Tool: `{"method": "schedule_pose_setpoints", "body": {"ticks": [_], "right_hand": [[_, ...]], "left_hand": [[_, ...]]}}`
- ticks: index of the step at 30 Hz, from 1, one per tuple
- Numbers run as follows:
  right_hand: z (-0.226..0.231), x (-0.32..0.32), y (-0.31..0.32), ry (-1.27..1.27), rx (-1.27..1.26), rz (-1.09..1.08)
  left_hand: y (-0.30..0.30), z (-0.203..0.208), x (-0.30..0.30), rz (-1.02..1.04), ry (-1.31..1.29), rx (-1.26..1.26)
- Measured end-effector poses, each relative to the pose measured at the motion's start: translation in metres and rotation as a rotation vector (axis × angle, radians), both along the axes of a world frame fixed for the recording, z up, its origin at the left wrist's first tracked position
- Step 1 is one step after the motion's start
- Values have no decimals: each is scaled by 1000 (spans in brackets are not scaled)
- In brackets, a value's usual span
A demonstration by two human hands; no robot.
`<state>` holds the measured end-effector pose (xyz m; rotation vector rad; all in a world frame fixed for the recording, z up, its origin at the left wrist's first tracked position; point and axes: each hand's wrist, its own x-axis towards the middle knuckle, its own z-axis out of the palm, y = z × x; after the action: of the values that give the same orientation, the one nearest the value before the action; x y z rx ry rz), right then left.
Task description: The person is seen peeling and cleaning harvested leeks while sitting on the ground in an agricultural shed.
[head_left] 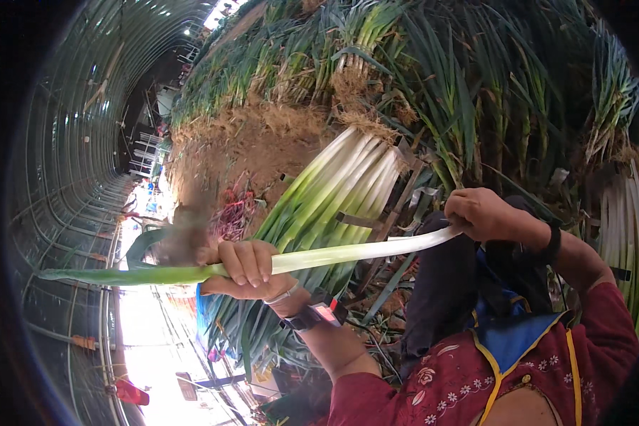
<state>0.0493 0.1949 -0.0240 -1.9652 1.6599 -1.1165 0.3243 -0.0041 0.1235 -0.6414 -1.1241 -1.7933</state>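
Observation:
A long green onion (pixel 348 255) stretches sideways in front of me, its white end to the right and its green leaves to the left. My left hand (pixel 245 270) is wrapped round its green stem. My right hand (pixel 479 213) is closed on the white end, which bends slightly upward; the very tip is hidden in the fingers. Just beyond the stalk, a bundle of clean white-stemmed green onions (pixel 358 167) lies with its roots away from me and its leaves toward the lower left.
Untrimmed green onions (pixel 277 71) with earthy roots are heaped across the back. Another bundle of white stems (pixel 628 220) lies at the far right. A metal bar (pixel 397 206) runs beside the near bundle. Red strings (pixel 234 213) lie on the soil. The ribbed tunnel wall (pixel 64 213) curves along the left.

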Motion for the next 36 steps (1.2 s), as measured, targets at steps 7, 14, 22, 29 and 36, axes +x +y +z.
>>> {"method": "schedule_pose_setpoints", "body": {"ticks": [7, 14, 22, 29, 36], "right_hand": [[-23, -15, -3, -487, 64, -162], [-23, -55, -3, -687, 129, -314], [-6, -20, -2, -303, 70, 290], [-5, -12, -14, -228, 133, 364], [2, -3, -15, -50, 140, 341]], "left_hand": [[10, -1, 5, 89, 34, 85], [5, 14, 15, 38, 2, 44], [3, 3, 1, -81, 61, 102], [8, 11, 3, -198, 86, 85], [12, 12, 5, -295, 139, 92]]}}
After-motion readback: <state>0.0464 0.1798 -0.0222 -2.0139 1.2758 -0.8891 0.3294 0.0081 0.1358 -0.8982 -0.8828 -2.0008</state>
